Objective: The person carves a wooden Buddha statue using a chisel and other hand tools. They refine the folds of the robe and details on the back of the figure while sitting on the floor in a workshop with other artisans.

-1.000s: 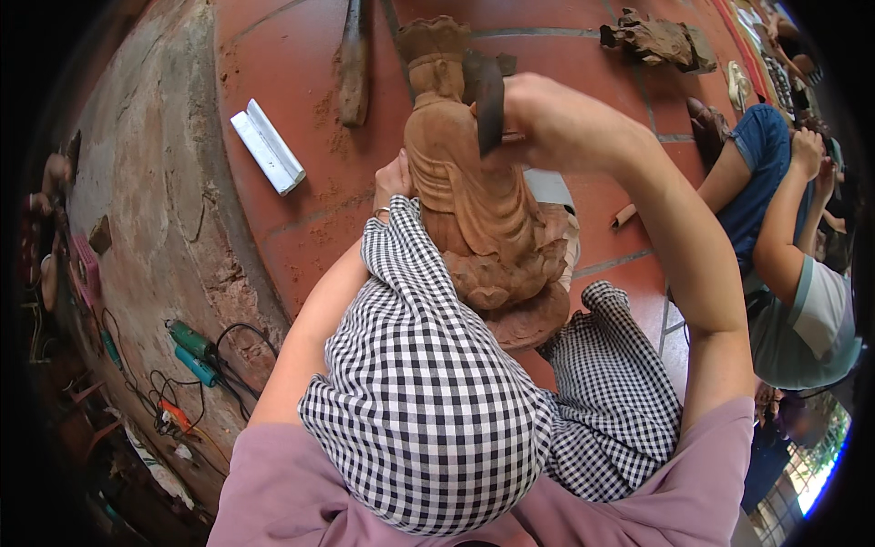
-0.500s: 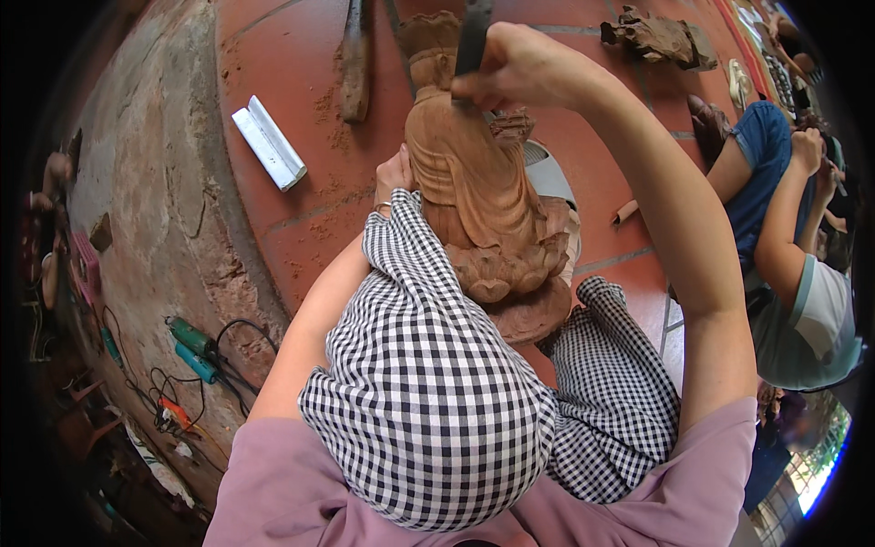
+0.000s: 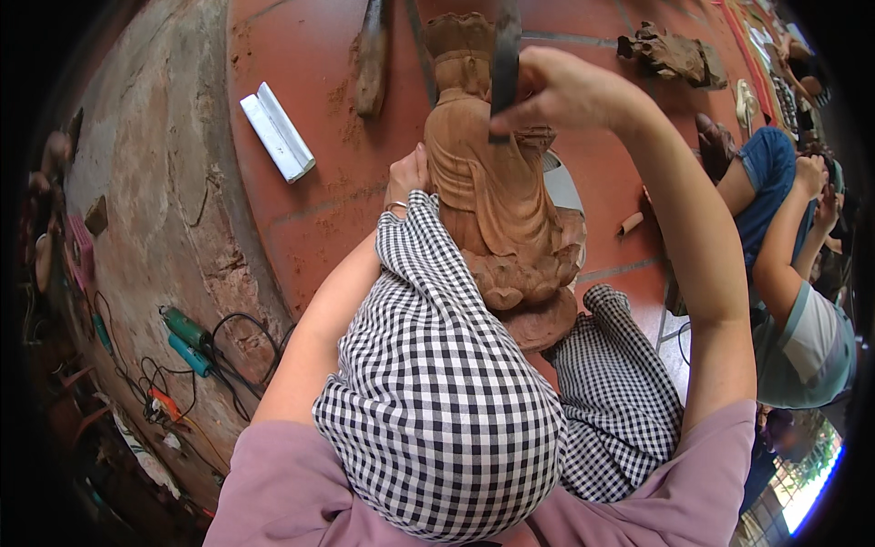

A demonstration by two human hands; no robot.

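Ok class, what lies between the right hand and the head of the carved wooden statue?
The head view shows a dark flat tool, held in the right hand, between it and the carved wooden statue's head.

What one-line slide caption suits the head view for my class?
Right hand holding a dark strip by a carved brown figure, left hand at the figure's side.

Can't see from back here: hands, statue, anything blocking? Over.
Right hand holds dark strip over upper carved statue. Left hand by its left edge. Checkered cloth lower, clear of strip.
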